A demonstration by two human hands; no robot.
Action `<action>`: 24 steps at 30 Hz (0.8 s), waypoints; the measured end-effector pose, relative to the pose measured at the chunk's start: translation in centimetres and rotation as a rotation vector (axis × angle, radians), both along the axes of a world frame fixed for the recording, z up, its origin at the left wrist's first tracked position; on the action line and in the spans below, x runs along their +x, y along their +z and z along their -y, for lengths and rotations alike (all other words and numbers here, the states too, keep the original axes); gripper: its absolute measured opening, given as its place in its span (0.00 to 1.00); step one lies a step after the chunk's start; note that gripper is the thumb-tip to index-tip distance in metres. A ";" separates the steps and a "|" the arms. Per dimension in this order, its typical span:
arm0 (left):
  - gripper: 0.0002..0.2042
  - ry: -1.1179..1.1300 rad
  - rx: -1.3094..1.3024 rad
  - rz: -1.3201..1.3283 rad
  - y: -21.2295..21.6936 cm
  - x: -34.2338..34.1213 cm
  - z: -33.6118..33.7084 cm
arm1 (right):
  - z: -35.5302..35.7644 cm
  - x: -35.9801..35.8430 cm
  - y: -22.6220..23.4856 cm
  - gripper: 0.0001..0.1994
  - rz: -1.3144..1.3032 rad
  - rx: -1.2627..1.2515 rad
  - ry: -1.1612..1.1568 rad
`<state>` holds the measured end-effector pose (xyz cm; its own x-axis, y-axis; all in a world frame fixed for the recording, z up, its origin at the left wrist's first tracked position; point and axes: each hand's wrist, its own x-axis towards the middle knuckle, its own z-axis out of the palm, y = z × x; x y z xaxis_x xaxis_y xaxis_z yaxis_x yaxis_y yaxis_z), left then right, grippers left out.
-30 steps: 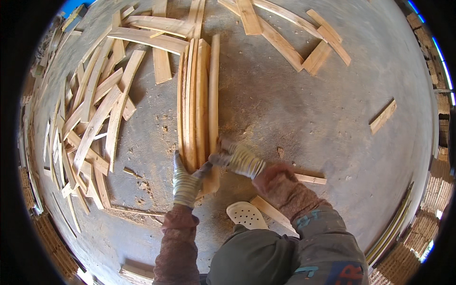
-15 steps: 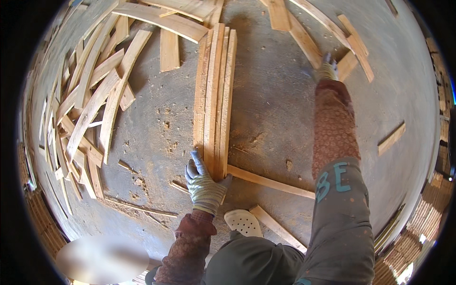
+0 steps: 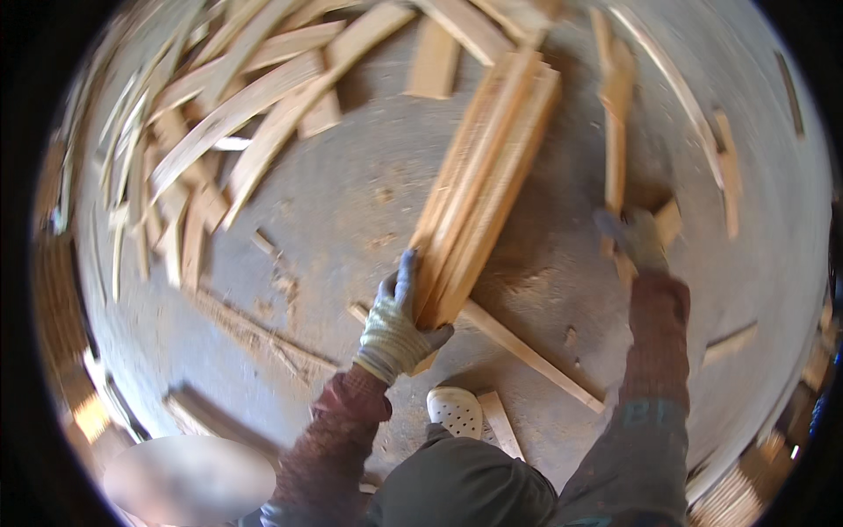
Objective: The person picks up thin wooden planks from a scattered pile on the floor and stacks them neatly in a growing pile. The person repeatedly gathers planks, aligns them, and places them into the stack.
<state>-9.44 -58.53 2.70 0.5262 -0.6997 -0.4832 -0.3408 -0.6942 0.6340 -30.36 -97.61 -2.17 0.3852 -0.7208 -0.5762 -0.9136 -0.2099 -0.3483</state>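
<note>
Several boards lie face to face in a stack of boards (image 3: 483, 189) on the concrete floor (image 3: 347, 198), and its near end meets my left hand (image 3: 393, 332). That hand's fingers clasp the end: forefinger laid along the left flank, thumb bent round the lower right corner. From there the stack's long axis slants away from me and to the right. My right hand (image 3: 645, 241) is well apart, out beyond the stack's right side, by the near end of a loose plank (image 3: 616, 154). The plank runs almost straight away from me, so its axis and the stack's are not parallel; they draw closer toward their far ends. The right hand is clearly the nearer one to that plank, its fingertips overlapping the tip, but blur hides whether those fingers are spread or pinching the wood, so I cannot tell. A short board (image 3: 670, 221) sits just beside the glove's right edge, and a thin strip (image 3: 536, 358) stretches from the stack's near end toward the lower right.
</note>
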 end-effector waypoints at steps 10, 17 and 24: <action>0.63 0.413 -0.207 -0.690 18.1 5.9 -20.1 | -14.3 -2.9 -1.6 0.30 1.018 1.055 -0.691; 0.64 0.771 -0.349 -0.318 24.6 2.2 -43.1 | -15.6 1.5 0.1 0.21 0.851 0.685 -0.510; 0.61 1.134 -0.715 0.156 13.3 -0.5 -58.6 | -28.0 8.6 10.3 0.14 0.755 0.504 -0.069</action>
